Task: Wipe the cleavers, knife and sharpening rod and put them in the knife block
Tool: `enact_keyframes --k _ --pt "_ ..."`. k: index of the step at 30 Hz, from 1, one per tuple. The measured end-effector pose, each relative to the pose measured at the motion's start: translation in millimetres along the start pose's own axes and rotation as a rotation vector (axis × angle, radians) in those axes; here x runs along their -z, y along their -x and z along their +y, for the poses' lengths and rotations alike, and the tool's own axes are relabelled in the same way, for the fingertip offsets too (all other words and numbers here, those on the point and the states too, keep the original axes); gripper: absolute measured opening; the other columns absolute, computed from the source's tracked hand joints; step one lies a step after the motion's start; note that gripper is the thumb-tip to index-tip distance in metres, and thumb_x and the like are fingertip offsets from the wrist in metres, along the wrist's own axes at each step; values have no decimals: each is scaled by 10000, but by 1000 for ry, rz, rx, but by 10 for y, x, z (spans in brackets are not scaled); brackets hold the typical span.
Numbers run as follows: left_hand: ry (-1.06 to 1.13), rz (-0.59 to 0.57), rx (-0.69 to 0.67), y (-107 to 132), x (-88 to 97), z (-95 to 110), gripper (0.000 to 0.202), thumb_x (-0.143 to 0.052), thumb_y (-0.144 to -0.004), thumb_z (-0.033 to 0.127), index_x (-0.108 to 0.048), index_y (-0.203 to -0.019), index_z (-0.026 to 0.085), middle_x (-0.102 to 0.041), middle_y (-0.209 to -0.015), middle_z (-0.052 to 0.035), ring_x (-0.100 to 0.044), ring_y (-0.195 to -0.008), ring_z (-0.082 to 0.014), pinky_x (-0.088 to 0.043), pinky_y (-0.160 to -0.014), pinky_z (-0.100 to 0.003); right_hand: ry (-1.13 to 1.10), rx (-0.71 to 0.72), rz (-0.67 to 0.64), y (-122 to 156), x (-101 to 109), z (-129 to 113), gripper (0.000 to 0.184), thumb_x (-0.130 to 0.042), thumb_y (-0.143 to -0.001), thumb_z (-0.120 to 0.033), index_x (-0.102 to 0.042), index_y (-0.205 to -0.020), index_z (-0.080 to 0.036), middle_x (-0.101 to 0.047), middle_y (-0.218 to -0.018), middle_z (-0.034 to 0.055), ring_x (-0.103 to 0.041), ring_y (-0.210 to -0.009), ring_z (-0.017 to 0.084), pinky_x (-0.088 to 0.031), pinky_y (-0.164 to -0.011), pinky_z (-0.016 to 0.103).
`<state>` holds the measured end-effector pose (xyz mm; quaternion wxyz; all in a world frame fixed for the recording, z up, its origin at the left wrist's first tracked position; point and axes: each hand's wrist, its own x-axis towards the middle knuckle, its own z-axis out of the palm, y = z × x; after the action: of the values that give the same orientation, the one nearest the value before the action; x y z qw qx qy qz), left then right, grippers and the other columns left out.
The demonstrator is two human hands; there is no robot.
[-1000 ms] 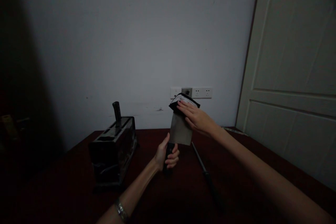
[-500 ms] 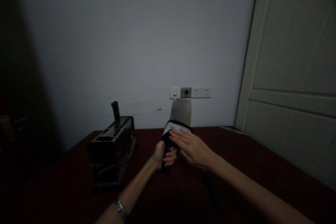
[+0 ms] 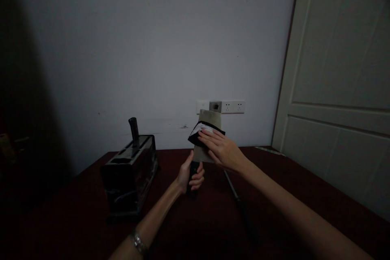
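Note:
My left hand (image 3: 191, 175) is closed round the black handle of a cleaver (image 3: 211, 118), its broad grey blade pointing up and away from me. My right hand (image 3: 224, 150) holds a black-and-white cloth (image 3: 199, 131) across the blade's middle. Its fingers lie long over the cloth, and the thumb cannot be made out. Bare metal shows above and below the cloth. Beneath my right forearm, a thin rod with a dark handle (image 3: 243, 211), possibly a sharpening steel, lies on the table.
On the left of the dark red table (image 3: 170, 227) stands a black knife block (image 3: 129, 174), one black handle (image 3: 134, 130) rising from its top. Behind is a pale wall with sockets (image 3: 233, 107). A white panelled door (image 3: 338, 130) borders the right side.
My right hand and the cloth have slid up the blade away from the handle, baring the lower blade. The thin rod on the table shows more now. My left hand keeps its grip.

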<state>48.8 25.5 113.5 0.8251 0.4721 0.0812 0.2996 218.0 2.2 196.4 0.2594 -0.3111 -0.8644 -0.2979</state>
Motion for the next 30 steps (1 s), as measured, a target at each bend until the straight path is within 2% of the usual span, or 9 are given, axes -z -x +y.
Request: enact_keyframes --k 5,12,15,21,25,30 --pt "16 5 36 -3 1 -33 584 -260 -779 673 -404 -535 162 -280 -364 71 -163 -251 -37 -169 -231 -154 43 -114 83 -93 -20 66 473 -394 -795 -117 -435 -1265 -76 -423 -1347 145 -312 -1288 222 -303 -1046 449" --pt "23 44 -6 -12 94 -49 566 -264 -778 668 -421 -571 166 -295 -379 72 -162 -259 -34 -181 -243 -156 -21 -2 -11 163 -155 -286 483 -408 -784 -114 -437 -1262 -52 -433 -1338 154 -313 -1285 238 -327 -1031 447" --pt "13 63 -28 -9 105 -44 550 -281 -780 654 -426 -577 164 -294 -382 73 -154 -263 -30 -176 -245 -153 -17 27 -33 198 -158 -342 464 -398 -801 -125 -445 -1258 -63 -438 -1338 138 -332 -1275 226 -325 -1034 430" --pt "-24 95 -5 -6 13 17 578 -249 -765 693 -388 -550 175 -286 -366 74 -163 -255 -36 -176 -238 -157 19 -60 -7 6 -60 -192 456 -421 -796 -121 -461 -1250 -120 -455 -1332 98 -330 -1276 238 -317 -1028 472" --pt "-44 124 -12 0 -11 20 568 -270 -760 694 -379 -551 178 -288 -366 76 -164 -255 -37 -169 -236 -159 48 -120 57 -101 -83 -110 449 -416 -810 -130 -452 -1257 -118 -452 -1332 115 -315 -1284 246 -328 -1014 475" --pt "-38 93 25 2 -23 -21 565 -287 -759 689 -382 -545 175 -279 -366 77 -163 -258 -37 -165 -238 -156 92 -181 124 -173 -68 46 433 -411 -818 -150 -467 -1247 -121 -464 -1320 125 -325 -1274 266 -328 -992 510"
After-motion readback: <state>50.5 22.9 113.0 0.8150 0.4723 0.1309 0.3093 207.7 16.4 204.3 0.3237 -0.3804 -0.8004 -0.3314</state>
